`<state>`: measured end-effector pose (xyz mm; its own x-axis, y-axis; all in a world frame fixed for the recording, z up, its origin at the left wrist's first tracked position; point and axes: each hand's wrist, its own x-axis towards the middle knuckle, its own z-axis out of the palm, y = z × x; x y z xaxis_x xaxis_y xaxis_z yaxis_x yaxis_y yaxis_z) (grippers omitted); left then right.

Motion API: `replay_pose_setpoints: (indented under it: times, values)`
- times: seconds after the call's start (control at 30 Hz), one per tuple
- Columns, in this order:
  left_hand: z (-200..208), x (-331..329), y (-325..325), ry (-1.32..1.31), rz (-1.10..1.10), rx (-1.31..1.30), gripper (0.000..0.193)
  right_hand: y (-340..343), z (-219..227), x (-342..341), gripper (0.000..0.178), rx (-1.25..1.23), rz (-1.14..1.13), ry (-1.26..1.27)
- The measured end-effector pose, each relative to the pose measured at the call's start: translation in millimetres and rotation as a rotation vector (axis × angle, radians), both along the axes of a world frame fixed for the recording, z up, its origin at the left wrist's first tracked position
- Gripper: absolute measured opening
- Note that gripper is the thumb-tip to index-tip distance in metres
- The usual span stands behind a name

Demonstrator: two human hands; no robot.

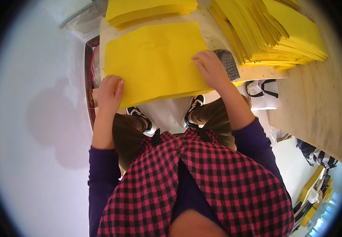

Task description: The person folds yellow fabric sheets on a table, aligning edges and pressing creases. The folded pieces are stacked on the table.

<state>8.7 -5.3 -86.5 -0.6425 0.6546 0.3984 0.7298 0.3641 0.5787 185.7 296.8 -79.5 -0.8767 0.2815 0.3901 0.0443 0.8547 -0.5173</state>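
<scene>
A wide yellow sheet (155,59), like soft fabric or paper, lies across the table in front of me with its near edge reaching past the table's front. At its lower left corner, my left hand (110,93) has thumb and fingers closed on the side edge. My right hand (212,69) is higher up on the opposite side, its fingers curled together at the sheet's right edge. Beside the right hand lies a dark grey textured pad (227,64), partly covered by that hand and wrist.
Behind the sheet sits a yellow stack (151,11). Several fanned yellow piles (265,35) cover the right of the wooden table (311,94). A white wall (33,118) stands close on my left. Below the table is a white bag (265,100) with black handles.
</scene>
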Motion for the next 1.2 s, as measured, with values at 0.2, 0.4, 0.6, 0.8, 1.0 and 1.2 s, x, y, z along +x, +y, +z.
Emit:
replay_pose_setpoints:
  times: [0.2,0.4,0.6,0.8,1.0,1.2]
  values:
    - [-3,-63,32,0.18,0.048,-0.182,0.016,39,-12,-78,0.019,0.112,-0.14,-0.203]
    - [10,-83,39,0.255,0.068,-0.176,0.014,49,0,-86,0.021,0.114,-0.159,-0.17]
    - [-5,-63,23,0.2,0.018,-0.18,0.014,31,-12,-58,0.023,0.136,-0.072,-0.131]
    - [9,-110,49,0.101,0.106,-0.351,0.019,51,3,-114,0.027,0.096,-0.219,-0.302]
    - [-7,-111,60,0.183,-0.038,-0.26,0.024,38,-14,-124,0.031,0.105,-0.082,-0.244]
    - [-11,-138,76,0.24,0.113,-0.273,0.023,58,-12,-154,0.032,0.134,-0.242,-0.253]
